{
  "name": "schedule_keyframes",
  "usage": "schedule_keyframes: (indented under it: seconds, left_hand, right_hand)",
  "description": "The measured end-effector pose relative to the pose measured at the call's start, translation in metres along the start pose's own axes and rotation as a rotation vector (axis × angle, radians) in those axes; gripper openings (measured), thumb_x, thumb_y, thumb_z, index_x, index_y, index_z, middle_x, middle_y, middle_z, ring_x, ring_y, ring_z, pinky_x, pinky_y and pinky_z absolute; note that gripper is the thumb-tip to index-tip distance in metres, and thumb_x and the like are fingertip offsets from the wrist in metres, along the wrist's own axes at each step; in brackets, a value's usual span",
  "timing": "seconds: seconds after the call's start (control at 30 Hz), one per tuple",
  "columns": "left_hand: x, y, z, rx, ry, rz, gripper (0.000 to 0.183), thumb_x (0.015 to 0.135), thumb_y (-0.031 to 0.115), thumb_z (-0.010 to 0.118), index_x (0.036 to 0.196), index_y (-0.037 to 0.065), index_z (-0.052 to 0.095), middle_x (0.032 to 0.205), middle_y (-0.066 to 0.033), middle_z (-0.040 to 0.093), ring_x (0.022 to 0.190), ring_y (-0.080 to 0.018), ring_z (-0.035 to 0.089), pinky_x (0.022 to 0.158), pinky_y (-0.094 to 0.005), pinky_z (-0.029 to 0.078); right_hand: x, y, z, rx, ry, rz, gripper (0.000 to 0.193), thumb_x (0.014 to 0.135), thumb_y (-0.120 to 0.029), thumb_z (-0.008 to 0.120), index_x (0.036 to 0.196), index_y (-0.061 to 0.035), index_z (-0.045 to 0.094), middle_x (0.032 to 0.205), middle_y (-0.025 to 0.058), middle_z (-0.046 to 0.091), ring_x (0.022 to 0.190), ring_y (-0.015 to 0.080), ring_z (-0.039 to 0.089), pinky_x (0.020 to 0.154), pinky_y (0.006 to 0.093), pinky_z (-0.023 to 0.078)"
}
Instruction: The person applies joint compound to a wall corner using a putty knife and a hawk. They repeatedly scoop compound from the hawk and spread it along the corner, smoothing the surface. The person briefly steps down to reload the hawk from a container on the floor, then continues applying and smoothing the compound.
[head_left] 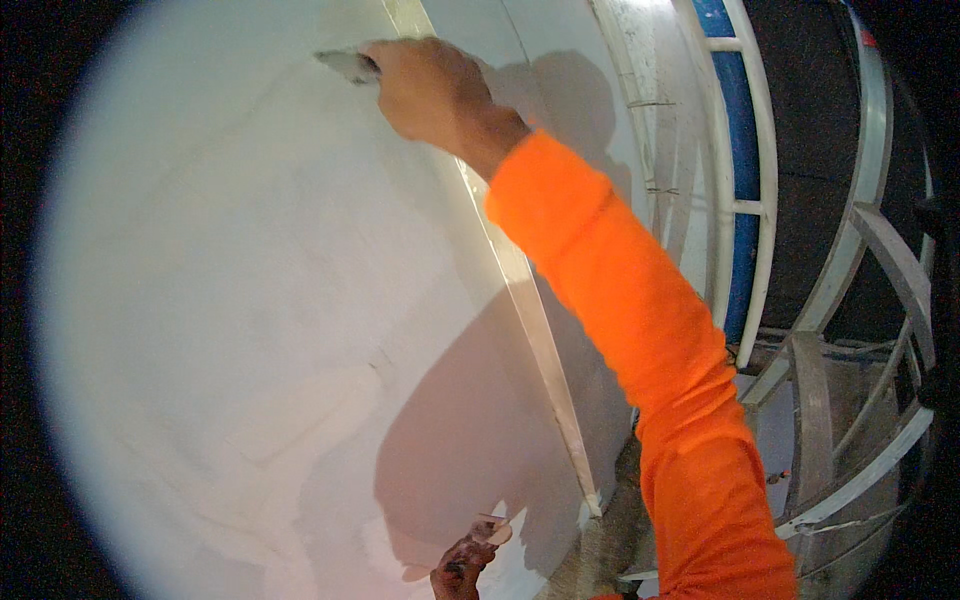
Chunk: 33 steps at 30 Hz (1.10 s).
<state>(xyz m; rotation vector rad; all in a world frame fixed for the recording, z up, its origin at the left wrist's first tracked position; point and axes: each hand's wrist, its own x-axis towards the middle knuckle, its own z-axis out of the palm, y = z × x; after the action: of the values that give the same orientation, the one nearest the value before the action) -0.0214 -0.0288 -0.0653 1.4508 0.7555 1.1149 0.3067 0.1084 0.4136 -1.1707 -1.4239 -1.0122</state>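
High on the pale wall [230,280], my right hand [430,90] is closed around a putty knife [347,67]. The knife's grey blade points left and lies at the wall's surface; the fingers cover its handle. An orange sleeve covers my right arm. At the bottom, my left hand [462,566] is partly cut off by the frame edge. Its fingers close on a small flat blade [490,527] with pale paste on it, near the wall. A cream-coloured strip [540,350] runs down the wall's edge, passing behind my right wrist.
Smeared pale patches [310,430] mark the lower wall. To the right stand a white rail frame [765,200] with a blue panel [741,130], and grey metal bars [815,400] in front of a dark surface. My shadow falls across the wall and strip.
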Motion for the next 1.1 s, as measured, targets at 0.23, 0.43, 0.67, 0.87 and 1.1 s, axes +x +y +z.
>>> schedule_keyframes:
  seconds: [0.23,0.43,0.67,0.87,1.1]
  left_hand:
    - [0.005,0.005,0.001,-0.011,0.012,-0.045,0.041,0.103,0.011,0.065,0.139,-0.008,0.056,0.112,-0.0115,0.069,0.102,-0.0231,0.069,0.092,-0.0378,0.058]
    - [0.009,0.018,0.000,0.076,-0.033,-0.026,0.035,0.104,0.017,0.064,0.130,-0.007,0.061,0.108,-0.0089,0.069,0.098,-0.0207,0.067,0.089,-0.0335,0.056]
    - [0.012,0.026,0.007,0.071,-0.023,-0.038,0.032,0.103,0.026,0.067,0.115,-0.004,0.065,0.104,-0.0068,0.067,0.095,-0.0178,0.066,0.086,-0.0308,0.055]
    - [0.017,0.030,0.003,0.330,0.056,-0.105,0.021,0.097,0.018,0.069,0.091,-0.001,0.074,0.090,-0.0093,0.074,0.081,-0.0173,0.067,0.073,-0.0300,0.053]
    - [0.015,0.031,0.005,0.271,0.094,-0.124,0.023,0.098,0.019,0.071,0.094,-0.004,0.072,0.092,-0.0120,0.075,0.085,-0.0211,0.072,0.074,-0.0308,0.059]
  right_hand:
    - [-0.102,-0.001,0.016,0.123,0.043,0.057,0.048,0.090,0.004,0.057,0.137,-0.0057,0.061,0.130,0.0148,0.067,0.123,0.0332,0.061,0.101,0.0449,0.055]
    - [-0.178,-0.004,0.035,0.157,0.022,0.118,0.061,0.087,0.005,0.066,0.145,-0.0091,0.054,0.143,0.0138,0.057,0.134,0.0344,0.054,0.108,0.0449,0.053]
    - [-0.272,-0.005,0.049,0.194,-0.022,0.174,0.067,0.085,-0.007,0.075,0.148,-0.0167,0.053,0.150,0.0143,0.053,0.137,0.0387,0.050,0.113,0.0485,0.050]
    - [-0.363,-0.009,0.055,0.172,-0.121,0.254,0.059,0.090,-0.011,0.071,0.146,-0.0155,0.056,0.146,0.0138,0.056,0.135,0.0379,0.052,0.112,0.0485,0.050]
    - [-0.476,-0.009,0.069,0.152,-0.256,0.311,0.056,0.090,-0.013,0.069,0.145,-0.0180,0.057,0.152,0.0113,0.052,0.139,0.0341,0.049,0.114,0.0476,0.048]
